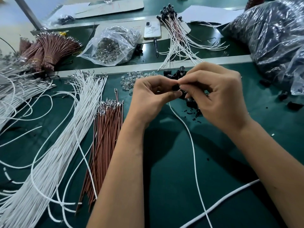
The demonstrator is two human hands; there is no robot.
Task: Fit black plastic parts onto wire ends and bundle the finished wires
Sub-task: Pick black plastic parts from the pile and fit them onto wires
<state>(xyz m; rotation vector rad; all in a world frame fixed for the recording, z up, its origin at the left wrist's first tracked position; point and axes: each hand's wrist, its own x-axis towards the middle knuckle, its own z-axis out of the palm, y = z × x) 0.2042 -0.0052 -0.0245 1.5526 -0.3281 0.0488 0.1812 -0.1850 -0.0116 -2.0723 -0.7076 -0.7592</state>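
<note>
Both hands meet above the counter (164, 162): left hand (151, 96) pinches a black plastic part (175, 87), right hand (218, 94) pinches the white wire (192, 145) end. Fitting seems underway; next, seating it demands straight alignment.

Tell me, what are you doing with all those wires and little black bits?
A person is fitting a black cap onto the end of a white wire. The left hand pinches the cap while the right hand works at it, fingertips meeting above a heap of black caps. The wire trails down across the green table. Loose white wires and brown wires lie to the left. Wires with caps on lie farther back.
</note>
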